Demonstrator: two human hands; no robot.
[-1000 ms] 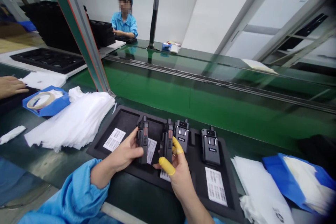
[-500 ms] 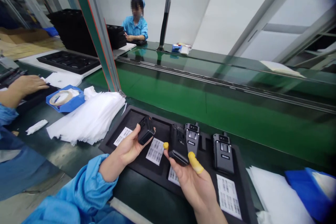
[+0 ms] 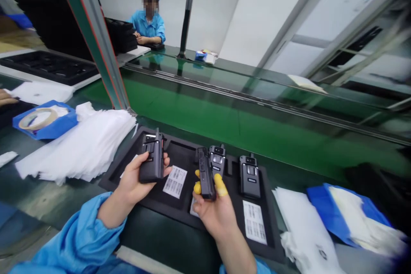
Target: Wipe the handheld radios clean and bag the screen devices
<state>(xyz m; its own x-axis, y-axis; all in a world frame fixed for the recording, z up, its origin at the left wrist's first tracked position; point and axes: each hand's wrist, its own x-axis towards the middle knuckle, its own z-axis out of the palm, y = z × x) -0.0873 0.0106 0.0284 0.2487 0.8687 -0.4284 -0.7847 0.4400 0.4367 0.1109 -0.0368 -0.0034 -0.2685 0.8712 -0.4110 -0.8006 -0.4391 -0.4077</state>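
My left hand (image 3: pixel 133 180) is closed around a black handheld radio (image 3: pixel 153 158), held up with its stubby antenna at the top, over the left part of the black foam tray (image 3: pixel 192 147). In my right hand (image 3: pixel 216 209), with yellow covers on some fingers, another black radio (image 3: pixel 205 173) is gripped, its narrow side towards me. Just behind it a third radio (image 3: pixel 219 159) sits in the tray. One more radio (image 3: pixel 250 177) lies in the right compartment. White barcode label sheets (image 3: pixel 175 182) rest in the tray, one partly hidden behind my right hand.
White sheets (image 3: pixel 86 141) and a blue bin (image 3: pixel 48 126) with a tape roll lie left. More white sheets (image 3: pixel 305 227) and a blue bin (image 3: pixel 343 214) are on the right. Beyond the green belt (image 3: pixel 205 115) sits a co-worker (image 3: pixel 149 21). Another person's hand (image 3: pixel 6 97) shows far left.
My left hand has turned its radio from end-on to its broad face. My right hand has rotated its radio onto its narrow side. The whole view has shifted to the right.
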